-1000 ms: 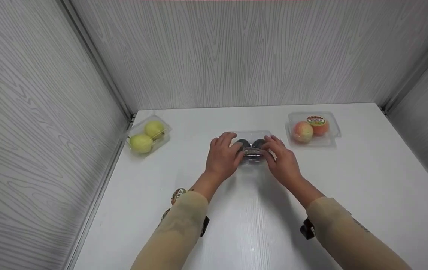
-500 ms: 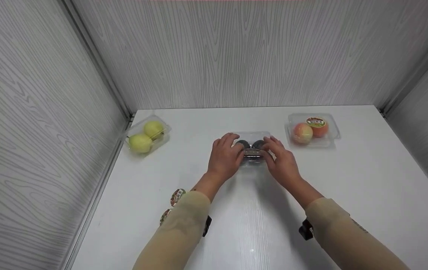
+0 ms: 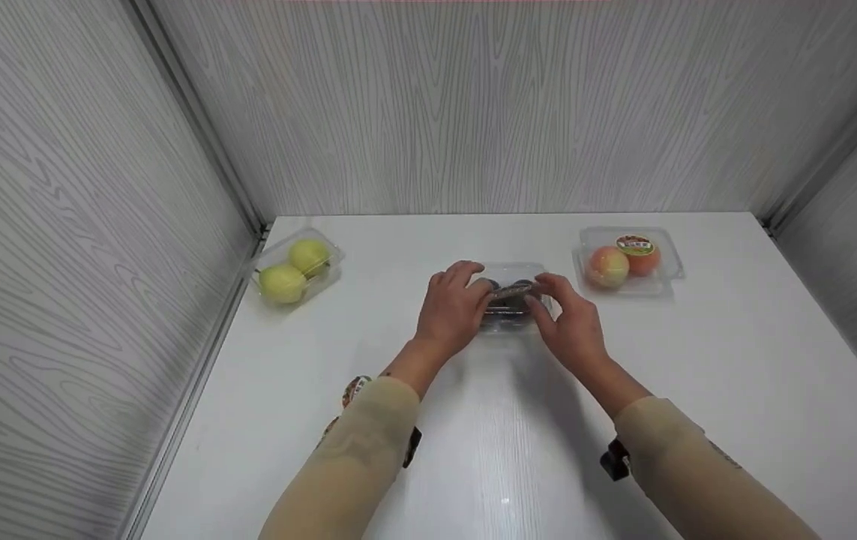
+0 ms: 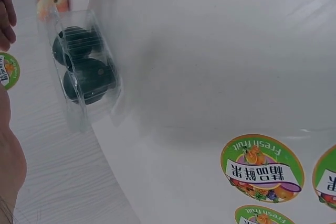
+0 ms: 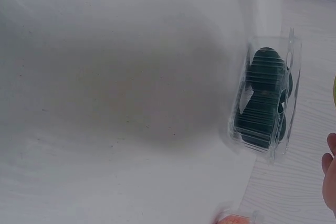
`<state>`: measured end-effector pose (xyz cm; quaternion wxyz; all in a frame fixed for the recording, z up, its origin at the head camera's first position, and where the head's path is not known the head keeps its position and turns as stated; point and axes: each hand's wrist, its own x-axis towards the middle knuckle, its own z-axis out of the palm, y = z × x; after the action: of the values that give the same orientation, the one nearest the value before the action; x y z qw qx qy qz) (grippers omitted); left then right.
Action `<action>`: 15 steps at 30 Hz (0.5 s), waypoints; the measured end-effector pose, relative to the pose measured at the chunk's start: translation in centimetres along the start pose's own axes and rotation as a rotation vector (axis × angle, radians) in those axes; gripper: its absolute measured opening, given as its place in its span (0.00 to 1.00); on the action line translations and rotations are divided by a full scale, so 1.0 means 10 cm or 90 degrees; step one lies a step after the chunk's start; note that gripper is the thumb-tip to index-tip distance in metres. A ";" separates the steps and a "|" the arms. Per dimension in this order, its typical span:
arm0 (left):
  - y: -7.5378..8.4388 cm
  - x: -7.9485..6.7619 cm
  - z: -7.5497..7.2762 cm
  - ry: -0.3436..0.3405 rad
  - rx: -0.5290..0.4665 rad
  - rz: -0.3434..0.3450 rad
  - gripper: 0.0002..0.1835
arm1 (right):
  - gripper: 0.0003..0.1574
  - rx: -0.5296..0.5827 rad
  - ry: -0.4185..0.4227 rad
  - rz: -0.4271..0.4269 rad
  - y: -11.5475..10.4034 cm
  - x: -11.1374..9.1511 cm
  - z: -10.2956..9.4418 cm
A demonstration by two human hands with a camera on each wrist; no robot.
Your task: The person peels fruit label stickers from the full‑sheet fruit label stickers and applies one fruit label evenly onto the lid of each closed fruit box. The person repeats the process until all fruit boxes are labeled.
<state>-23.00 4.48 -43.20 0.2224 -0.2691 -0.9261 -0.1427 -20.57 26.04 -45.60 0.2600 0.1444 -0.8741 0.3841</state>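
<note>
Over a clear plastic clamshell box (image 3: 510,327) holding two dark round fruits (image 5: 264,80), both hands work on a round fruit sticker (image 3: 510,291), seen nearly edge-on and tilted. My left hand (image 3: 449,309) pinches its left end. At its right end, the thumb and index finger of my right hand (image 3: 572,322) pinch it. In the left wrist view, the green-rimmed sticker (image 4: 9,71) shows beside the left fingers (image 4: 6,22). Only a few right fingers (image 5: 329,158) appear in the right wrist view. The box sits on the white table (image 3: 488,450), its lid closed over the fruits.
Two yellow-green pears (image 3: 283,284) sit in a clear box at the back left. Two peaches (image 3: 608,267) lie in another box at the back right, with a round label (image 3: 636,245) on top. Several loose stickers (image 4: 262,169) lie near the left forearm. Grey wood-grain panels (image 3: 435,105) enclose the table.
The sticker has gone from level to tilted, its right end raised. My right fingers have moved slightly up and away with it, while the left hand has barely shifted. The box stays in place.
</note>
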 end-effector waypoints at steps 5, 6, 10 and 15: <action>-0.02 -0.01 -0.02 -0.014 -0.002 -0.003 0.09 | 0.14 -0.004 0.001 0.018 0.02 0.02 -0.01; -0.03 -0.01 -0.03 -0.017 -0.003 -0.003 0.09 | 0.13 -0.003 0.000 0.017 0.03 0.02 -0.01; -0.03 0.00 -0.03 -0.022 -0.010 0.001 0.09 | 0.09 0.005 0.006 0.002 0.04 0.03 0.00; -0.02 0.01 -0.02 -0.022 -0.007 -0.001 0.10 | 0.05 0.007 0.012 -0.002 0.02 0.03 0.02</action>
<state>-23.11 4.23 -43.01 0.2050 -0.2717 -0.9293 -0.1432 -20.98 26.06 -45.68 0.2678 0.1437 -0.8693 0.3899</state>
